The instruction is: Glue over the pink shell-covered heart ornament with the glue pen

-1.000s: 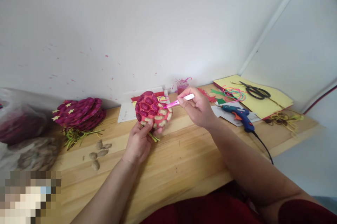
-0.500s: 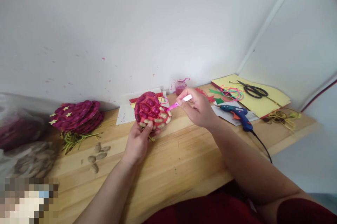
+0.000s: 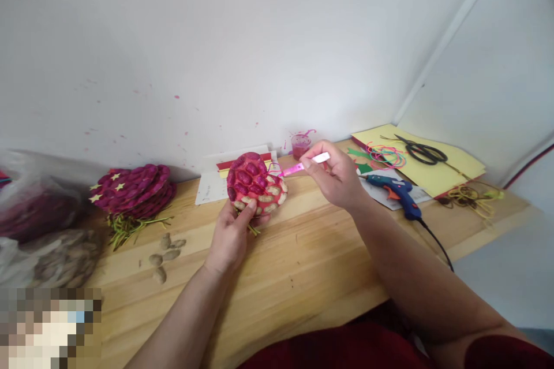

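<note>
My left hand (image 3: 231, 233) grips the lower edge of a round red peanut craft (image 3: 255, 183), thumb on its front. Most of its peanuts are magenta; those at the lower right are bare tan. Green-yellow strands poke out below it. In my right hand (image 3: 331, 175), pinched between thumb and fingers, is a slim white paintbrush (image 3: 321, 157) with a pink-stained end. That end is close to the craft's upper right edge, by a pink string loop; whether it touches I cannot tell. Behind the right hand stands a clear cup of pink paint (image 3: 298, 148).
At left lie stacked magenta peanut crafts (image 3: 134, 187) with stars, loose peanuts (image 3: 159, 275) and a bag of peanuts (image 3: 67, 262). Rightward are a blue glue gun (image 3: 400, 193) with its cord, black scissors (image 3: 426, 152) on yellow paper (image 3: 463, 168), and coloured strings (image 3: 389, 155).
The paintbrush in my right hand has pulled back from the bare peanuts, up and to the right. My left hand still grips the craft. The whole view has shifted slightly.
</note>
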Demonstrator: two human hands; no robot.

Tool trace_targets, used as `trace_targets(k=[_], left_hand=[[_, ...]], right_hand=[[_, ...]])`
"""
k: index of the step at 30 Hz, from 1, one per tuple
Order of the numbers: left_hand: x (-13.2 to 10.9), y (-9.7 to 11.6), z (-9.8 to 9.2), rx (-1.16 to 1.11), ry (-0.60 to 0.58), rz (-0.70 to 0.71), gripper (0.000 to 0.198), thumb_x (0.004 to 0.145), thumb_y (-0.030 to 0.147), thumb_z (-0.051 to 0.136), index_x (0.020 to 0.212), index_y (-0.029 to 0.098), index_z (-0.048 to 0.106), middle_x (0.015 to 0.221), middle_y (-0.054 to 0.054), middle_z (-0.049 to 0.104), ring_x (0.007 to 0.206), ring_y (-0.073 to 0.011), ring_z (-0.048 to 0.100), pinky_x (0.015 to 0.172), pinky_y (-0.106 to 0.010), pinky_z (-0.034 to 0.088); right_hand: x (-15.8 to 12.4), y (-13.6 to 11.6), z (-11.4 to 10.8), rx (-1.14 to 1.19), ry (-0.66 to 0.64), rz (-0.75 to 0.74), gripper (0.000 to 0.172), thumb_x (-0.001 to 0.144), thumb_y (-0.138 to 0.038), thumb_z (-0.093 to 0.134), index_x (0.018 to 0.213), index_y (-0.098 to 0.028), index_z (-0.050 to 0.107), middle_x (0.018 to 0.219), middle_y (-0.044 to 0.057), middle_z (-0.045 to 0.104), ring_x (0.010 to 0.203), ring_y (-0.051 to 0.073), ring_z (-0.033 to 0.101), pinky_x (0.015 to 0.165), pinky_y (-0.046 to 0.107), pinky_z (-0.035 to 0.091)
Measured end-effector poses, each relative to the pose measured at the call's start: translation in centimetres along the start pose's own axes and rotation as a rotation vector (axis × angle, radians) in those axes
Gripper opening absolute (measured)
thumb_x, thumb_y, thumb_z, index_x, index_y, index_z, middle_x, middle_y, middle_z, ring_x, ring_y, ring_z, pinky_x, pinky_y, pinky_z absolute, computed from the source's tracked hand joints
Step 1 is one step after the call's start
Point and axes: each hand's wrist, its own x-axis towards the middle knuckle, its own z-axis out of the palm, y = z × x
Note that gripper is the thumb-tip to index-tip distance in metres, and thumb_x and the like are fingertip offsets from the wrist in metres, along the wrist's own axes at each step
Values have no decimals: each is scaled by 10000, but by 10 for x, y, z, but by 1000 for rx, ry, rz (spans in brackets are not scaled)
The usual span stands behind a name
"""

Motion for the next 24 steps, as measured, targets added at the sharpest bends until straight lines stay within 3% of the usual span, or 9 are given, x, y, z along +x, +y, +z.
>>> trace_targets(k=[3,7,14,24], left_hand=[[-1,-1,-1,32,-7,12,401,765,403,839,1028,168,646,1005,-64,719,786,-170,696,692,-293,612],[0,-3,-4,125,-32,76,371,818,415,793,1055,164,659,1020,-65,722,796,-164,689,731,-307,615],[0,1,-5,247,20,77,423,768,482,814,975,143,668,847,-35,693,669,-154,656,652,-295,589],[-7,6,-1,406,24,137,412,772,518,782,895,150,642,752,-33,673,663,-171,647,644,-302,570]], right_hand=[[-1,-3,4,-22,-63,-40,75,942,-247,614,883,-200,614,776,-5,628,686,128,552,645,280,404],[-2,-2,8,-40,6,-69,55,938,-248,617,908,-202,617,812,9,656,723,141,582,676,287,425],[-2,0,9,-41,-72,16,92,935,-275,612,872,-207,608,730,-11,617,644,132,529,610,279,386],[-5,-5,13,-84,-61,-67,99,954,-296,602,911,-207,596,803,14,676,702,146,600,658,288,428]])
